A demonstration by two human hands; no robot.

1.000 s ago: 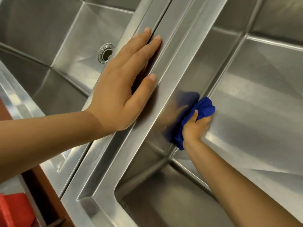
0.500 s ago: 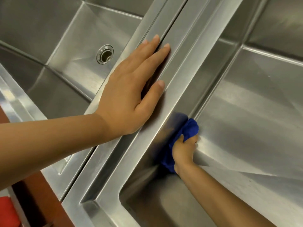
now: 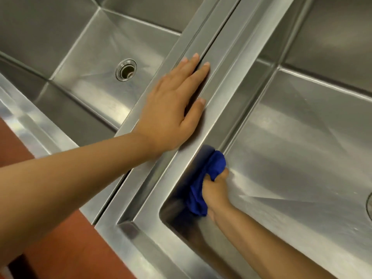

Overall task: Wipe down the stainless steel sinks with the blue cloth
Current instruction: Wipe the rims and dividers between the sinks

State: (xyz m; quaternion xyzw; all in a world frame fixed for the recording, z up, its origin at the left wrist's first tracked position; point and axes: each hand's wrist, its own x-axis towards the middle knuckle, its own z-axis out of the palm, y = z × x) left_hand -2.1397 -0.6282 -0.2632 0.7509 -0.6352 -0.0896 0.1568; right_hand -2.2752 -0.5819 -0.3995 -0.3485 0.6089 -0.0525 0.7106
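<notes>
Right hand (image 3: 216, 191) curled round crumpled blue cloth (image 3: 215, 163), pressed against left inner wall of right stainless steel sink (image 3: 302, 154), near front corner. Left hand (image 3: 171, 111) laid flat, fingers straight, on adjoining steel rims (image 3: 231, 57) left of that sink.

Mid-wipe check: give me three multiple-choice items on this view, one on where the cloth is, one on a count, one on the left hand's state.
1. The blue cloth is: A. on a shelf; B. against the right sink's left wall; C. over a tap.
2. Hands holding the cloth: A. none; B. one; C. two.
3. The left hand is: A. fisted; B. out of view; C. flat, fingers straight, on the rims between the sinks.
Answers: 1 B, the right hand presses it to that wall; 2 B, only that hand grips it; 3 C, its palm lies on the rims.
</notes>
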